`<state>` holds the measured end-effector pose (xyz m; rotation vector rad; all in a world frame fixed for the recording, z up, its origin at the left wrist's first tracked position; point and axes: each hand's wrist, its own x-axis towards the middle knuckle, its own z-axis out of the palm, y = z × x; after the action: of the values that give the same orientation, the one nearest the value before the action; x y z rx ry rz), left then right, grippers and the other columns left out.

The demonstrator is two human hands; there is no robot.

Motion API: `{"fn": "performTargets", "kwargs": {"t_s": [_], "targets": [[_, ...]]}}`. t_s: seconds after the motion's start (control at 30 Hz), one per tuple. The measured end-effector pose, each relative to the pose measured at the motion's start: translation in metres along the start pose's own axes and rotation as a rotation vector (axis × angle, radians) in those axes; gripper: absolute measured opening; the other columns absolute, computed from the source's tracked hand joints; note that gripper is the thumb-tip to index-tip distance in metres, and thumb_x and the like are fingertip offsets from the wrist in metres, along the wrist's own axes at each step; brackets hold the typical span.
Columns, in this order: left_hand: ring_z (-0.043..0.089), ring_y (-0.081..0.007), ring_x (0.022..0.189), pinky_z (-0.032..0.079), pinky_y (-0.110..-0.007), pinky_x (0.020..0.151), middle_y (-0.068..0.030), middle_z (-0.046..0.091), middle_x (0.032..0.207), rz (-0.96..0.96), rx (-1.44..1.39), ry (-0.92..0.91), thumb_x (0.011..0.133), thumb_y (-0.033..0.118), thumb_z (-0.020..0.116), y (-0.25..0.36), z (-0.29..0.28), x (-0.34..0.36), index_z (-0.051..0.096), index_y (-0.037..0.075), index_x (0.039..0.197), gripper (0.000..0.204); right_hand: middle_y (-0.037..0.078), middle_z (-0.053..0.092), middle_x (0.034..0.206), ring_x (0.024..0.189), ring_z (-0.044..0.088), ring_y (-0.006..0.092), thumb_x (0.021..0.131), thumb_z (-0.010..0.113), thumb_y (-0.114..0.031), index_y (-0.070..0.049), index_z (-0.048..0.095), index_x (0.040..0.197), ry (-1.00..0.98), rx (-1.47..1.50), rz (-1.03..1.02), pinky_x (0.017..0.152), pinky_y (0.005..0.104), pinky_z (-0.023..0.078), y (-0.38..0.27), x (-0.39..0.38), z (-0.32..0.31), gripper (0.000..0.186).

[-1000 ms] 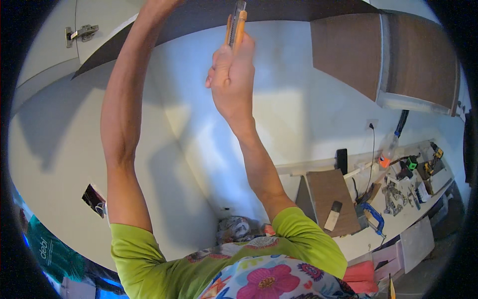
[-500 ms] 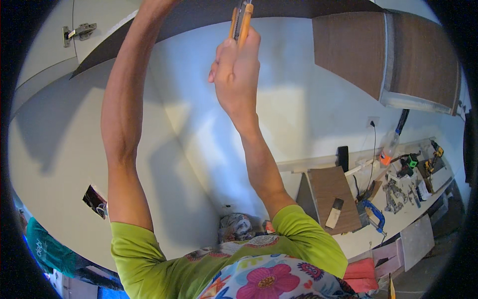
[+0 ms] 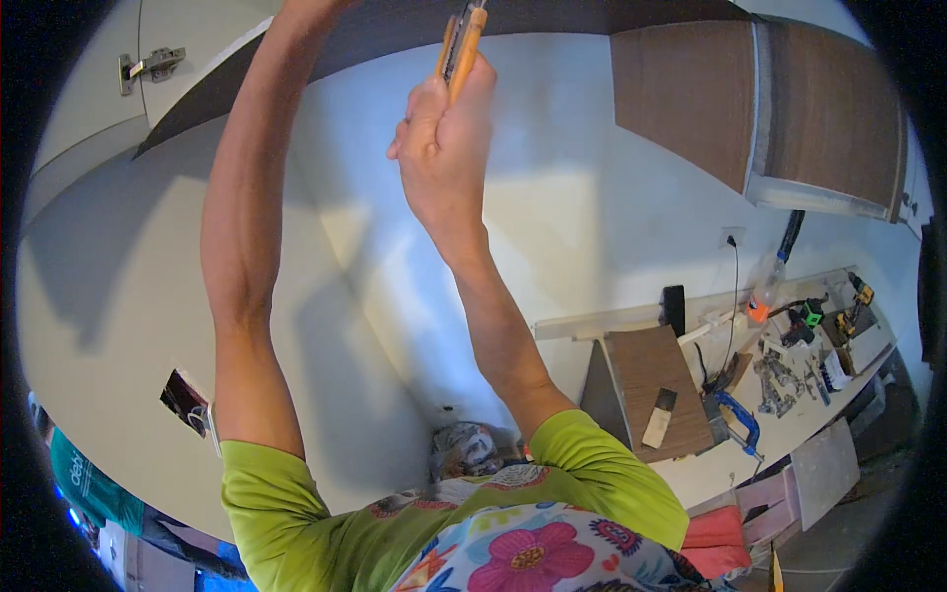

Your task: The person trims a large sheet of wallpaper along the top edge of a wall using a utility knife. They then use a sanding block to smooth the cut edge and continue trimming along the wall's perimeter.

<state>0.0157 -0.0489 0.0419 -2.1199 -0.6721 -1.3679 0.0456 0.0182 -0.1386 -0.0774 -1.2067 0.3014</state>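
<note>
My right hand [image 3: 444, 148] is raised in the middle, its fingers closed round what looks like an orange utility knife [image 3: 466, 54]. A dark ridged metal strip runs between the knife's orange sides, and its upper end points at the dark underside of a cabinet [image 3: 552, 15] overhead. The knife's tip is cut off by the top edge of the picture. My left forearm [image 3: 247, 187] reaches up along the left, and its hand lies beyond the top edge, so its fingers are hidden.
Brown cabinets [image 3: 681, 94] hang at the upper right. Below them a counter [image 3: 720, 474] bears a brown board [image 3: 651, 380], a blue clamp [image 3: 740, 424], a drill [image 3: 856, 301] and loose hinges [image 3: 779, 385]. A wall cutout [image 3: 185, 403] shows wires. Another person's green sleeve [image 3: 89, 483] is at lower left.
My right hand has moved a little to the left with the knife, which leans slightly more to the right. The left forearm stays nearly where it was.
</note>
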Motion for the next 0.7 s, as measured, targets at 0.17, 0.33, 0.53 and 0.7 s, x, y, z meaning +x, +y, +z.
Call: {"fn": "performTargets", "kwargs": {"t_s": [0.17, 0.33, 0.53, 0.7], "targets": [[0.053, -0.0139, 0.053, 0.042, -0.032, 0.051, -0.0046, 0.060, 0.057, 0.079, 0.019, -0.005, 0.072, 0.016, 0.070, -0.013, 0.001, 0.003, 0.067, 0.000, 0.065, 0.017, 0.004, 0.048, 0.078, 0.054, 0.048, 0.0094, 0.110, 0.037, -0.013, 0.003, 0.032, 0.136, -0.011, -0.031, 0.040, 0.048, 0.0267, 0.050, -0.002, 0.000, 0.001, 0.031], [0.053, -0.0134, 0.055, 0.042, -0.032, 0.052, -0.0040, 0.060, 0.058, 0.118, -0.031, -0.017, 0.072, 0.016, 0.070, -0.012, 0.000, 0.000, 0.066, 0.000, 0.064, 0.018, 0.005, 0.050, 0.078, 0.055, 0.049, 0.0095, 0.110, 0.036, -0.014, 0.003, 0.032, 0.136, 0.004, -0.044, 0.046, 0.049, 0.0266, 0.050, -0.004, -0.002, 0.002, 0.031], [0.052, -0.0122, 0.055, 0.041, -0.030, 0.052, -0.0016, 0.058, 0.058, 0.004, -0.016, -0.041, 0.073, 0.017, 0.069, -0.001, -0.003, 0.000, 0.066, 0.002, 0.065, 0.017, 0.005, 0.050, 0.080, 0.056, 0.049, 0.0093, 0.110, 0.036, -0.014, 0.002, 0.033, 0.136, 0.026, -0.006, 0.029, 0.049, 0.0263, 0.050, -0.008, -0.003, 0.004, 0.031], [0.051, -0.0116, 0.055, 0.041, -0.030, 0.052, -0.0008, 0.058, 0.058, 0.005, -0.046, -0.052, 0.073, 0.017, 0.069, -0.014, -0.002, 0.005, 0.066, 0.003, 0.066, 0.016, 0.005, 0.050, 0.081, 0.057, 0.049, 0.0090, 0.109, 0.036, -0.013, 0.002, 0.032, 0.137, 0.038, 0.035, 0.040, 0.049, 0.0268, 0.050, -0.008, -0.004, 0.009, 0.032]]}}
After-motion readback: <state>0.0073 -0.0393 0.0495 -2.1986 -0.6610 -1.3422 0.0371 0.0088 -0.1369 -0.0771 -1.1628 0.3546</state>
